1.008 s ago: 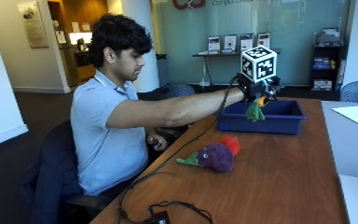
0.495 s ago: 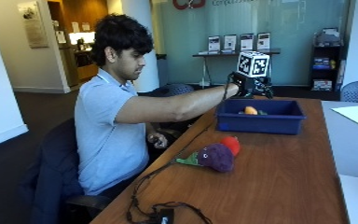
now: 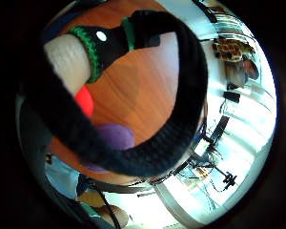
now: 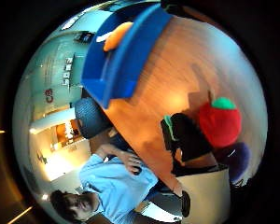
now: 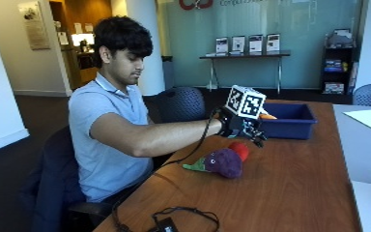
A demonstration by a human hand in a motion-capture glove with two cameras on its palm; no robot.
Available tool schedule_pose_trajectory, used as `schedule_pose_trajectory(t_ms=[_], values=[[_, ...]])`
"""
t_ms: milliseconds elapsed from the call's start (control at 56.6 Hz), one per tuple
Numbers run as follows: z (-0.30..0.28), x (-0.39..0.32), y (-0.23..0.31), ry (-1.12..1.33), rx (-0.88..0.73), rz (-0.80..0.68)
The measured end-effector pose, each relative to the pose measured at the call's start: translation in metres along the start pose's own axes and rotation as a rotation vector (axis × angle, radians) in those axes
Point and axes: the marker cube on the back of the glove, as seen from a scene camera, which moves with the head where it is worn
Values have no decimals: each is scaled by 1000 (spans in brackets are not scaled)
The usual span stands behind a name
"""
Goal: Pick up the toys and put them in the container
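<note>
Gloved right hand point(image 5: 240, 129): empty, fingers relaxed, above the plush toys.
Toys: purple plush eggplant point(image 5: 221, 162) touching red plush tomato point(image 5: 240, 149) (on wooden table point(image 5: 288, 193)).
Blue plastic container point(image 5: 287, 121): holds an orange toy point(image 5: 267, 116).

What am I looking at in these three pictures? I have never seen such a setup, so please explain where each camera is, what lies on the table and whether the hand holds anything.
No machine here: a person sits at a wooden table and works with the right hand, which wears a black glove.

The ordinary picture comes from a camera beside the table. The two round pictures come from small, very wide cameras on the palm, one at the thumb side and one at the little finger side, so they show what the hand is over.

On the table lie a purple plush toy and, touching it, a red plush toy. Further back stands a blue container with an orange toy already inside.

The hand is above the two plush toys. It seems to hold nothing yet, but the fingers are too hidden to tell whether they are open or curled.
</note>
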Motion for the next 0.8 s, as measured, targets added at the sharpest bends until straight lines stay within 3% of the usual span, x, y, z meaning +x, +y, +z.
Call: schedule_pose_trajectory(t_ms=[283, 389, 548, 796], values=[[57, 1, 2, 49, -161, -7], [52, -12, -7, 67, -30, -60], [0, -22, -10, -33, 259, -71], [-97, -62, -35, -137, 421, -116]])
